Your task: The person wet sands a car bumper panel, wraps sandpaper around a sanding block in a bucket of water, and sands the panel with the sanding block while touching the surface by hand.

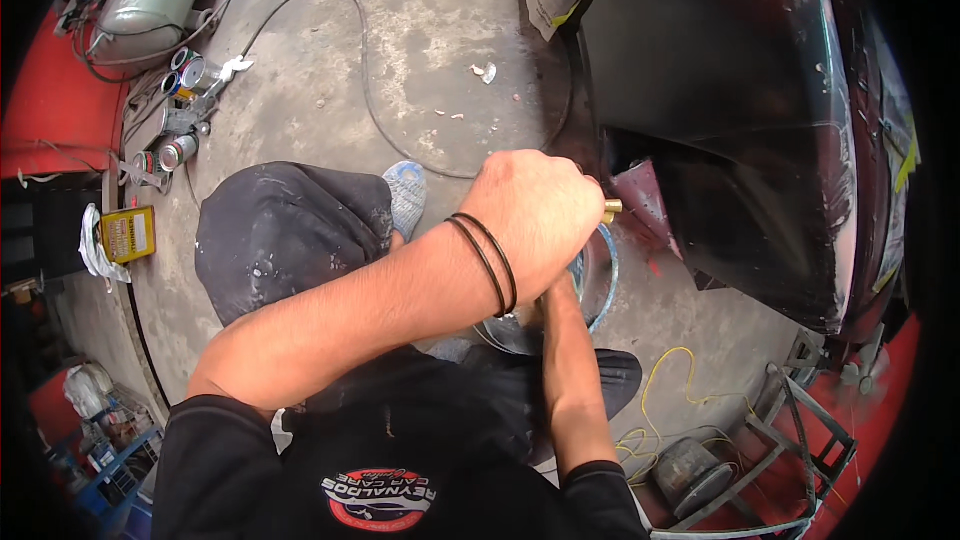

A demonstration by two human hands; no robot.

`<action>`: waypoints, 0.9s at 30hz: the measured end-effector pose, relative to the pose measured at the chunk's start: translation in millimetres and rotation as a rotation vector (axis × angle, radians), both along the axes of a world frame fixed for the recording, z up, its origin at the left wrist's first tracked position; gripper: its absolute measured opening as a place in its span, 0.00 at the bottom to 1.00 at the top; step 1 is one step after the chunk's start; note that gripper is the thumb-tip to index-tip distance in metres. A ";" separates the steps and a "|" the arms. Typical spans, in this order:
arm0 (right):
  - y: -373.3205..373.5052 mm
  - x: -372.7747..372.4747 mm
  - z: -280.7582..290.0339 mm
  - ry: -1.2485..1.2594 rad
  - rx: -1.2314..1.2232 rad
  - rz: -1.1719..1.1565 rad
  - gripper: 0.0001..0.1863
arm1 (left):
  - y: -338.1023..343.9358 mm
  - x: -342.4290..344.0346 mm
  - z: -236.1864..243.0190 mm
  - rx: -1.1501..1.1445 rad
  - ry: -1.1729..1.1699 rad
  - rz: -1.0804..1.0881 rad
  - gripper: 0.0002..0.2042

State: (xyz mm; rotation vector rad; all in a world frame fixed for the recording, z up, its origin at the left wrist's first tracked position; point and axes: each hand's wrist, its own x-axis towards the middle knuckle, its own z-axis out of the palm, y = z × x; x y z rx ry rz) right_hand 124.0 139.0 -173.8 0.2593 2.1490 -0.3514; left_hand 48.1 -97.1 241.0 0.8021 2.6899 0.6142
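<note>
I wear a black short-sleeved shirt point(430, 440), red-edged emblem point(380, 500) at lower centre. Two dark bands point(487, 265) ring my left wrist point(470, 275). Dark trousers point(290, 230) show pale specks.

The grey concrete floor point(300, 120), scuffed and blotched with pale stains, bears a long dark hose point(365, 75) that curves across it. Near the hose lies a crumpled white scrap point(487, 72), with smaller pale bits point(458, 117) scattered close by. Metal cans point(178, 151) cluster toward the left, and a thin yellow cord point(650, 392) loops at lower right. A blue-rimmed round container point(612, 285), partly hidden, stands mid-floor.
</note>
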 end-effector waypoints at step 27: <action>22.5 60.6 167.4 0.616 -0.468 -0.812 0.17 | 29.5 -13.8 -42.2 -0.083 -0.077 -0.167 0.11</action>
